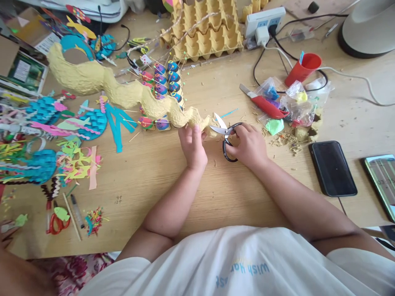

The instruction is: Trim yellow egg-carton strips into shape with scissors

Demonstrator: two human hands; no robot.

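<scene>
A long, wavy strip of yellowish egg carton (123, 93) stretches from the upper left to the middle of the table. My left hand (194, 148) grips its near end from below, thumb on top. In my right hand (250, 144) is a pair of black-handled scissors (227, 142), fingers through the loops. The blades are spread apart at the strip's right tip, close to my left fingers. Whether they touch the carton I cannot tell. Under and behind the strip stand rows of painted egg-carton cups (173, 77) with pins stuck in them.
Egg trays (210, 31), a power strip (264, 22) and cables lie at the back. To the right are a red cup (304, 69), a red-handled knife (265, 105), clay bags and a phone (333, 168). Paper crafts (89, 123) fill the left, where another person's hand (8, 232) shows.
</scene>
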